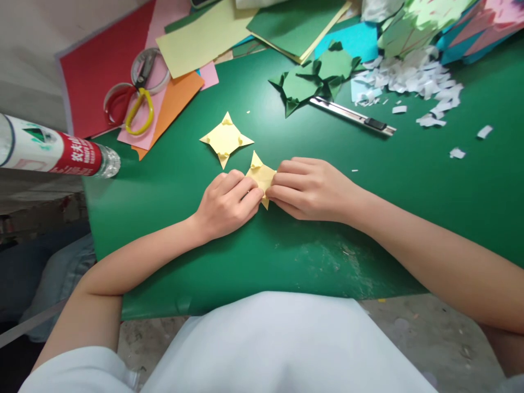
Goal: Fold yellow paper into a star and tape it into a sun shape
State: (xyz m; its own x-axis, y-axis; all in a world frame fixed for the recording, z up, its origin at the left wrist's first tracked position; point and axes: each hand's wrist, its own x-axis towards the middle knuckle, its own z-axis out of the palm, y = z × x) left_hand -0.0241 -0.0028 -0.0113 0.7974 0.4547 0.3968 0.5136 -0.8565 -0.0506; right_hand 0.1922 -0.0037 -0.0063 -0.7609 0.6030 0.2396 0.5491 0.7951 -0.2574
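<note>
Between my hands, on the green table [164,229], is a yellow folded paper star [261,174] with pointed corners. My left hand [231,202] has its fingers closed on the star's left and lower side. From the right, my right hand [307,188] pinches its right edge, the fingertips of both hands nearly meeting. My fingers cover part of the star. A second yellow paper star [226,140], with small curled folds along its sides, lies flat just beyond my left hand, untouched.
Green folded paper stars [301,84] lie farther back beside a utility knife [352,115]. Scissors [139,95] and tape rolls rest on coloured paper [102,71] at left. A water bottle [53,147] lies at the left edge. White paper scraps [421,76] are heaped back right.
</note>
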